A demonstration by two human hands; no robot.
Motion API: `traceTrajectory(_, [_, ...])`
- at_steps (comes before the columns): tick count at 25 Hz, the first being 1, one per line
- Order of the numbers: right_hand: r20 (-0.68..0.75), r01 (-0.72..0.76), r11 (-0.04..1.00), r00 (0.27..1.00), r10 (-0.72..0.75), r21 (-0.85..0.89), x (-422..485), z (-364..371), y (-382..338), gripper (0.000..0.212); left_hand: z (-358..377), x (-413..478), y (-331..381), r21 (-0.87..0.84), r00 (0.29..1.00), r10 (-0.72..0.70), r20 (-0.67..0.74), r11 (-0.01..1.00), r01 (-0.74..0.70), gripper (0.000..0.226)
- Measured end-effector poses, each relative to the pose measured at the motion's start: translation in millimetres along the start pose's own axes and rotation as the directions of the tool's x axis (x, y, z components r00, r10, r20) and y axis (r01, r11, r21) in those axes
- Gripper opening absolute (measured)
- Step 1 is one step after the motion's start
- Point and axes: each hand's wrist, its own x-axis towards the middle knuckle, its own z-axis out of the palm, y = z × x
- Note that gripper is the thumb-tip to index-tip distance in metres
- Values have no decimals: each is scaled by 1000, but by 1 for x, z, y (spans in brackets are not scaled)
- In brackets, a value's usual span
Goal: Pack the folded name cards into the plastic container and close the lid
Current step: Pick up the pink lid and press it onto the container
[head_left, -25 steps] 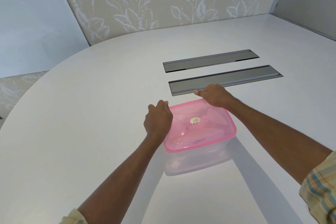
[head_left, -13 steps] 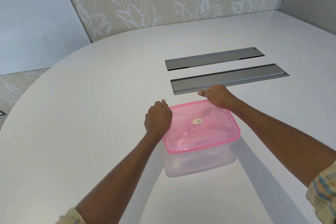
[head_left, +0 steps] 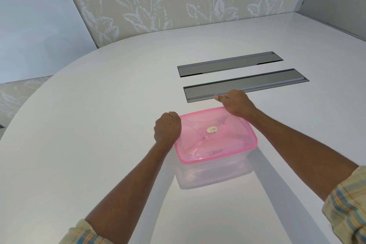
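1. One view only — a wide-angle camera worn on the person's head, so no second view shares the scene.
2. It looks forward and steeply down over a white table (head_left: 99, 125), with both forearms reaching in from the bottom edge.
3. The left hand (head_left: 168, 129) and right hand (head_left: 236, 103) sit near the centre of the frame, close to the lens, at a pink-lidded container (head_left: 217, 144).
4. Farther off, two grey metal slots (head_left: 245, 85) lie across the table, and beyond them a leaf-patterned wall (head_left: 178, 0) fills the top.
5. Wide-angle bending shows — the table edge curves at left.
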Motion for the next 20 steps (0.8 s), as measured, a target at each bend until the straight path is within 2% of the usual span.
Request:
traceTrajectory(2, [-38, -3, 1000, 999, 3, -8, -7, -2, 1, 75, -4, -7, 0, -30, 1000, -16, 22, 999, 16, 59])
traceTrajectory(5, [-92, -2, 986, 996, 18, 169, -22, -15, 9, 79, -14, -17, -7, -78, 1000, -7, 29, 997, 9, 77])
traceTrajectory(7, [-136, -24, 974, 989, 56, 227, -38, -25, 19, 79, -19, -27, -21, -117, 1000, 13, -1, 993, -13, 76])
traceTrajectory(10, [-96, -150, 976, 981, 166, 155, -76, -29, 32, 83, -25, -59, -39, -135, 998, 56, -32, 989, -60, 63])
traceTrajectory(13, [-37, -255, 966, 966, 256, 45, -110, -23, 39, 80, -21, -83, -44, -79, 997, 74, -27, 994, -76, 60])
traceTrajectory(17, [-100, -268, 961, 960, 261, -65, -123, -4, 44, 81, -9, -94, -45, 32, 996, 72, -48, 997, -70, 59])
traceTrajectory(20, [-105, -264, 963, 961, 256, -63, -122, -1, 44, 83, -4, -95, -49, 85, 991, 91, -94, 993, -83, 74])
